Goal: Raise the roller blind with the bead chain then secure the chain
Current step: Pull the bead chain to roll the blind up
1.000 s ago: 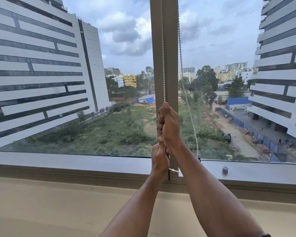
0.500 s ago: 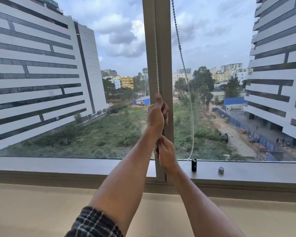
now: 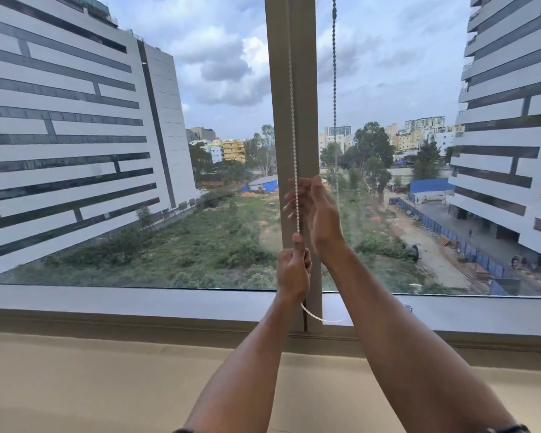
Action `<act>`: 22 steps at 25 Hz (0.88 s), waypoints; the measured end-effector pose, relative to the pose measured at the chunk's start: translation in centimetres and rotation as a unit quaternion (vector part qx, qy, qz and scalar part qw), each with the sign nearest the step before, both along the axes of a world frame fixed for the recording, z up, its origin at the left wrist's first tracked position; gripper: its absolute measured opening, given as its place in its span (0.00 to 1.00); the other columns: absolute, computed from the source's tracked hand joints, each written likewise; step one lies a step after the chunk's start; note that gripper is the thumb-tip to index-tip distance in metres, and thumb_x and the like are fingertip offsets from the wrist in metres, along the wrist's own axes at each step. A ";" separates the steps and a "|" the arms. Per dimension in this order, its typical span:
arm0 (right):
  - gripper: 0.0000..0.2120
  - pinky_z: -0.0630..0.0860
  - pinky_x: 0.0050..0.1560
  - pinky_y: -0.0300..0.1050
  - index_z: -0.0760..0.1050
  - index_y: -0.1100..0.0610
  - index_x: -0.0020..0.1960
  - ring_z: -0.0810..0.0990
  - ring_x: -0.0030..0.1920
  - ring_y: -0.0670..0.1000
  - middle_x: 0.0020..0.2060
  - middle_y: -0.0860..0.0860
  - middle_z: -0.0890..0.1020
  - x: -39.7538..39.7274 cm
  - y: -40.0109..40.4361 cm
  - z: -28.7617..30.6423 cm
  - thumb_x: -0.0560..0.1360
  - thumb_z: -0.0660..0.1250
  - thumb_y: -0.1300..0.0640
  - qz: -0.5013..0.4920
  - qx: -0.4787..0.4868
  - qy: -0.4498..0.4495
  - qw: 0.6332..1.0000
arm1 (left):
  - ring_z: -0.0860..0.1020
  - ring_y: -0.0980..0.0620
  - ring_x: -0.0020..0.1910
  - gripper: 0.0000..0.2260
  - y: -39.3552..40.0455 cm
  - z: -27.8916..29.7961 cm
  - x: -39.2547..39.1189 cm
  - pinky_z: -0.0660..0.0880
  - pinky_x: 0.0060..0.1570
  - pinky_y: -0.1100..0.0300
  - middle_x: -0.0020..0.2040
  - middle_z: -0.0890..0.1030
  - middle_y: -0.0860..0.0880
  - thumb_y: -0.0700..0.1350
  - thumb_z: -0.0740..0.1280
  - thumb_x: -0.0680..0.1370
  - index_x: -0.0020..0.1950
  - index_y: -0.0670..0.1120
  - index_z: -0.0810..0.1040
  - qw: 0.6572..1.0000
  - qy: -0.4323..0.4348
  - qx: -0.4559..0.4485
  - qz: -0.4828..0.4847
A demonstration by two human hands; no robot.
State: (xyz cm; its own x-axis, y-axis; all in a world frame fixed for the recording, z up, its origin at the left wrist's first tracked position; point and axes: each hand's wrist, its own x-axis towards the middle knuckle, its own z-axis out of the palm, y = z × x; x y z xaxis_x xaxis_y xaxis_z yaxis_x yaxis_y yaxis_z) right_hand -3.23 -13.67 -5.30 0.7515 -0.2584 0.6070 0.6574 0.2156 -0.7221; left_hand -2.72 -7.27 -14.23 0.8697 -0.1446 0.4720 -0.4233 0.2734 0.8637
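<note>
The white bead chain (image 3: 292,120) hangs in front of the beige window mullion (image 3: 278,89). Its second strand (image 3: 334,73) hangs to the right against the sky. The slack bottom loop (image 3: 313,315) curves just above the sill. My left hand (image 3: 294,271) is fisted on the near strand, low, just above the sill. My right hand (image 3: 317,210) is higher, with its fingers spread around the same strand and not closed on it. The roller blind itself is out of view above the frame.
A grey window sill (image 3: 138,301) runs across below the glass, with a beige ledge (image 3: 107,385) nearer me. A small round grey fitting (image 3: 408,307) sits on the sill to the right of my right arm. Buildings and a green lot lie outside.
The hands have swapped places on the chain. My left hand came down from the upper grip to the lower one. My right hand rose from below and opened at the top.
</note>
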 end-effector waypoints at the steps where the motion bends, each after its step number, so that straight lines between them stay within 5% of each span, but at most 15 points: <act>1: 0.25 0.71 0.31 0.43 0.80 0.59 0.50 0.74 0.29 0.50 0.33 0.51 0.78 -0.1 0.6 0.8 0.85 0.52 0.44 0.032 -0.019 0.014 0.999 | 0.54 0.57 0.20 0.29 0.1 -0.9 -0.1 0.50 0.24 0.64 0.21 0.59 0.56 0.62 0.55 0.81 0.22 0.52 0.60 1.000 0.017 0.004 0.001; 4: 0.25 0.56 0.22 0.37 0.72 0.53 0.35 0.60 0.22 0.44 0.25 0.45 0.66 -0.6 2.6 0.6 0.85 0.53 0.43 0.041 -0.037 0.018 0.998 | 0.53 0.57 0.21 0.29 0.3 -2.3 -0.3 0.49 0.27 0.59 0.21 0.58 0.54 0.53 0.53 0.87 0.25 0.49 0.60 0.999 0.031 0.012 0.007; 8: 0.22 0.54 0.20 0.37 0.62 0.53 0.33 0.57 0.22 0.44 0.27 0.49 0.62 -0.9 4.0 -1.5 0.85 0.56 0.49 -0.002 -0.024 -0.002 1.000 | 0.60 0.54 0.23 0.26 2.2 -3.3 0.7 0.56 0.28 0.57 0.23 0.64 0.51 0.48 0.56 0.84 0.25 0.49 0.65 0.998 0.007 0.008 0.068; 13: 0.19 0.62 0.23 0.35 0.74 0.58 0.39 0.65 0.22 0.41 0.23 0.43 0.69 0.0 3.7 -7.7 0.85 0.57 0.53 -0.036 -0.080 0.030 0.996 | 0.77 0.47 0.35 0.19 4.4 0.8 2.1 0.75 0.42 0.50 0.33 0.80 0.47 0.51 0.55 0.79 0.37 0.45 0.79 0.981 -0.003 -0.040 0.189; 17: 0.23 0.58 0.24 0.42 0.69 0.70 0.42 0.59 0.25 0.45 0.27 0.48 0.65 1.1 3.3 -12.9 0.85 0.58 0.51 -0.042 -0.114 0.077 0.990 | 0.73 0.50 0.28 0.25 2.6 8.2 1.9 0.69 0.29 0.59 0.30 0.76 0.47 0.54 0.52 0.86 0.37 0.44 0.78 0.997 -0.032 -0.045 0.058; 22: 0.17 0.58 0.25 0.40 0.71 0.55 0.39 0.61 0.25 0.45 0.26 0.46 0.67 0.5 2.4 -13.6 0.86 0.55 0.58 -0.021 -0.102 0.090 0.991 | 0.56 0.55 0.18 0.27 -0.1 9.0 1.2 0.51 0.22 0.61 0.23 0.60 0.51 0.60 0.52 0.85 0.28 0.50 0.60 1.000 -0.016 -0.015 0.008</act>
State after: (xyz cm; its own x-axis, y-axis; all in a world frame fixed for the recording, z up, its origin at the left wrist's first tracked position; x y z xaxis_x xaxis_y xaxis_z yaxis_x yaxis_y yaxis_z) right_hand -2.77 -11.24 -18.94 0.8434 -0.1780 0.5069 0.5194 0.0292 -0.8540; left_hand -1.49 -7.37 -5.19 0.8566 -0.1162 0.5028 -0.4543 0.2925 0.8415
